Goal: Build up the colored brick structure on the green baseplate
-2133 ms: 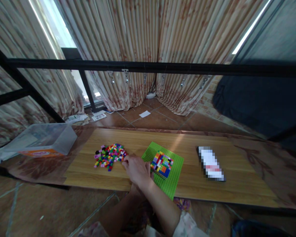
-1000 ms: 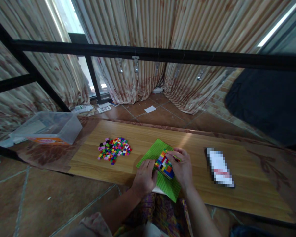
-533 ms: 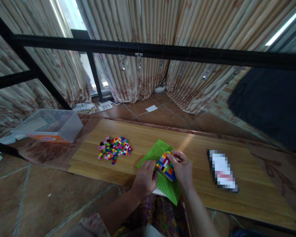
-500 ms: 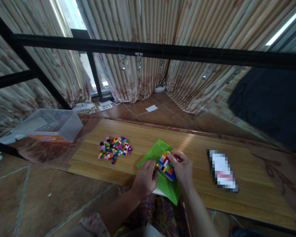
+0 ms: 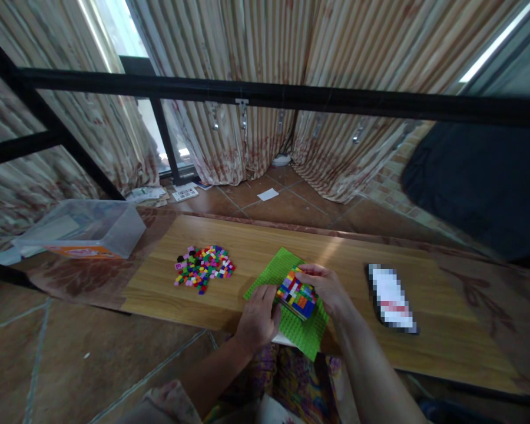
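A block of many-coloured toy bricks (image 5: 297, 299) stands on a green studded baseplate (image 5: 276, 268) in front of me. My left hand (image 5: 258, 315) is closed at the block's left side, its fingers curled against the edge over the plate. At the far right corner of the block, the fingers of my right hand (image 5: 329, 287) are pinched together over its top. Whatever lies between those fingertips is too small to make out. To the left, a pile of small loose bricks (image 5: 205, 266) is spread on the wooden board (image 5: 159, 294).
A clear plastic box (image 5: 130, 235) with an orange label stands at the left end. A blurred-out flat item (image 5: 391, 300) lies to the right. Beyond the board, a black metal rail (image 5: 265, 94) crosses in front of striped curtains (image 5: 256, 47).
My right hand has shifted a little across the block's far edge, with its fingers still pinched. The left hand keeps its place beside the block. The whole view has shifted slightly.
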Available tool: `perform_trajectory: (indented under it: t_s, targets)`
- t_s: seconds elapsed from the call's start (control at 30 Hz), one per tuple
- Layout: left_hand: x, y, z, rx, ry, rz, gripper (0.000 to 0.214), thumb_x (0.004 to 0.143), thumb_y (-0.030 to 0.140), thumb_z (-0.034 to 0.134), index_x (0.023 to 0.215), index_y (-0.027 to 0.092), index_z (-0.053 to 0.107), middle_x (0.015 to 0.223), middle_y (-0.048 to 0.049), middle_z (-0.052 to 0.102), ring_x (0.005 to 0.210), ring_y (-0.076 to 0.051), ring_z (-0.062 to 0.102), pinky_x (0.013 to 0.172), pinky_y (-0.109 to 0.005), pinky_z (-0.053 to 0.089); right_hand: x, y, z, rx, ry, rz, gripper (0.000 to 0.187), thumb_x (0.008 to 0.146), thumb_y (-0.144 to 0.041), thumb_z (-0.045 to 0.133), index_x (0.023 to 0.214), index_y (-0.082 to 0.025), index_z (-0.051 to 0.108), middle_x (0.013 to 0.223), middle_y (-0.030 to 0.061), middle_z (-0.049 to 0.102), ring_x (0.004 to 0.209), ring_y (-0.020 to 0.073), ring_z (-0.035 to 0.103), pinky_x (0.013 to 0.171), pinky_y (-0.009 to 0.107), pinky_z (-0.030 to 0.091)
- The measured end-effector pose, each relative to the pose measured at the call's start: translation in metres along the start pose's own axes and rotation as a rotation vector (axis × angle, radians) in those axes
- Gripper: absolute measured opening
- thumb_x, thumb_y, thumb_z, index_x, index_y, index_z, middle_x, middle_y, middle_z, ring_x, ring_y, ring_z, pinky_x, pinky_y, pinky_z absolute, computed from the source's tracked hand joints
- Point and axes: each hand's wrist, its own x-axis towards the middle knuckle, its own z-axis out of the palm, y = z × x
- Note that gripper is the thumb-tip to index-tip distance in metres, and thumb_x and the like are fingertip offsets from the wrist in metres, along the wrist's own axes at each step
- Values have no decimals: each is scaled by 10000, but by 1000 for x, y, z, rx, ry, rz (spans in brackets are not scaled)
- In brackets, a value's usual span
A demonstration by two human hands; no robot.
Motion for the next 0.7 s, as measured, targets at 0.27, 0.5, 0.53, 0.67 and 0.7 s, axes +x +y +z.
perform_trajectory:
  t_s: [0.27,0.5,0.53,0.67,0.7]
  targets:
    - [0,2,0,-1,-36,-74,330,844,154,512,1174,177,504,1085,-87,582,1048,-237,531,936,-407,464,-8,16,2,21,110,-144,502,505,-407,851,912,-165,684,745,10,711,606,141,636,608,282,523]
    - [2,6,-2,-13,-76,-136,336,829,138,525,1161,186,517,1092,-75,580,1077,-232,521,962,-399,443,-22,31,-9,-64,254,-245,446,635,-492,744,928,-157,709,814,41,722,719,194,658,666,324,531]
    - [2,6,-2,-17,-81,-138,334,831,138,524,1161,185,517,1095,-75,579,1077,-231,518,964,-396,442,-23,33,-10,-94,260,-246,450,639,-493,740,935,-155,711,816,42,721,724,196,657,673,328,530]
    - [1,7,-2,-25,-83,-140,343,832,141,525,1172,183,510,1114,-77,571,1096,-229,501,995,-390,421,-21,39,-13,-159,264,-246,481,648,-500,721,973,-146,710,828,53,721,726,206,656,681,337,522]
    - [0,7,-3,-26,-85,-142,346,832,145,526,1176,184,508,1119,-77,569,1100,-229,498,998,-388,418,-20,38,-14,-173,265,-244,493,649,-509,714,978,-142,707,837,61,722,732,214,658,680,342,520]
